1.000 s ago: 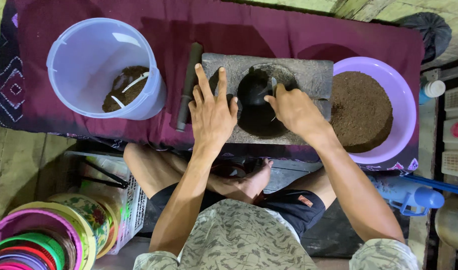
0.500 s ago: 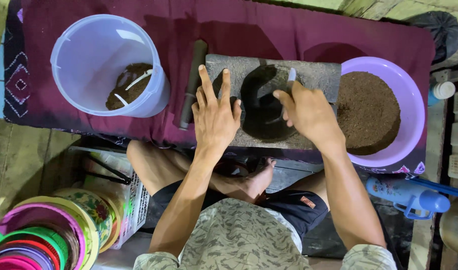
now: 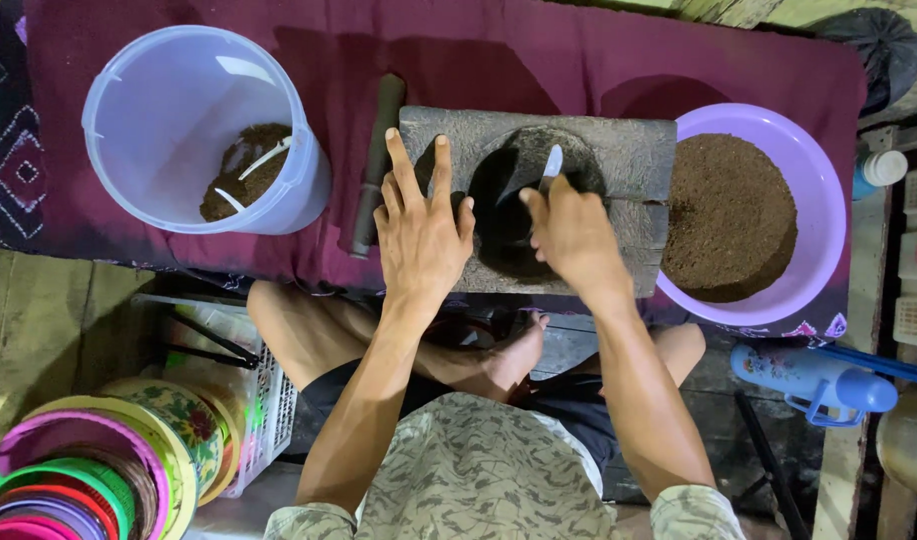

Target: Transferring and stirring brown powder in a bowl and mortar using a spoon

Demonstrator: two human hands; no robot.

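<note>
Probably a home work corner: cloth-covered bench (image 3: 579, 60), plastic tubs (image 3: 194, 130), stacked bowls (image 3: 79, 480) on the floor.

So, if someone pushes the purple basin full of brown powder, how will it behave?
The purple basin would probably slide on the maroon cloth rather than tip, since it looks wide and low. Filled almost to the rim with brown powder, it likely feels heavy, and a quick push might spill some.

Left hand (image 3: 421, 232) flat on stone mortar (image 3: 629, 160); right hand (image 3: 573, 232) grips white spoon (image 3: 551, 166).
</note>
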